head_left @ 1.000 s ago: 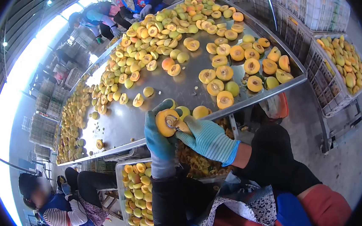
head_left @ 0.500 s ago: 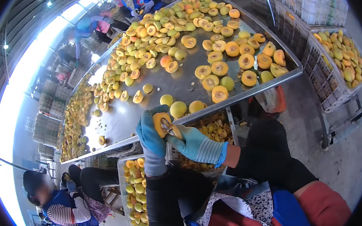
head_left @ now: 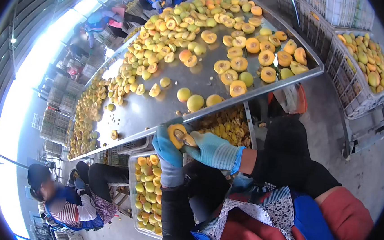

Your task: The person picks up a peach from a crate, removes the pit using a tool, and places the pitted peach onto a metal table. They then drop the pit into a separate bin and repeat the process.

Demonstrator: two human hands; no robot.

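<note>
At the lower left of the frame a seated person [head_left: 66,200] works low down, and just right of them a tray [head_left: 129,185] of yellow fruit sits under the counter [head_left: 156,110].

Just left of centre, the left hand [head_left: 168,152], in a dark blue glove, rises from below. Its grip is closed around a peach half [head_left: 175,132], held in the air just below the counter's near edge with the cut face turned up and to the right.

The right hand [head_left: 212,149], in a pale striped glove, comes in from the right. Its grip is closed on a small tool [head_left: 185,139], whose shape is too small to make out. The tool's tip lies on the cut face, so the fruit sits directly left of this hand, touching it, and the tool's length runs left to right.

Above them, three whole fruits [head_left: 195,103] rest near the counter's edge. At the far right stands a crate [head_left: 354,94] full of fruit.
</note>
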